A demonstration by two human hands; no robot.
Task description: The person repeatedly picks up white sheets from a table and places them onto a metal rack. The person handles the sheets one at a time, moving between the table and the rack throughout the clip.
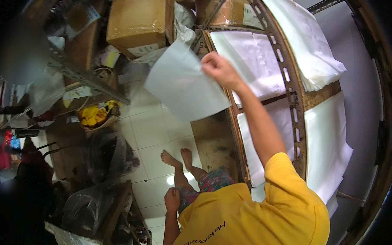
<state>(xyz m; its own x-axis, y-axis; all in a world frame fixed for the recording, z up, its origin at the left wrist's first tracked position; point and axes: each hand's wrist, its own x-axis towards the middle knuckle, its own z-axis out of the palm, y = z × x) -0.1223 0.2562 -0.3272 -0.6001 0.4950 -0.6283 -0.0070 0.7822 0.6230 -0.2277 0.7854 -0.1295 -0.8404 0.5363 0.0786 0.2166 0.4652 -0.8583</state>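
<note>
My right hand reaches out over the floor, its fingers closed on the edge of a thin, pale, slightly see-through sheet. The sheet hangs to the left of the hand and bends a little. Just right of it lie stacks of white sheets on a rack shelf. Down beside my thigh, my left hand is curled closed, with nothing visible in it; its palm side is hidden.
A metal rack with slotted posts holds more white sheets on the right. Taped cardboard boxes stand at the far side. Along the left are clear plastic bags and a yellow bundle. White tiles cover the floor.
</note>
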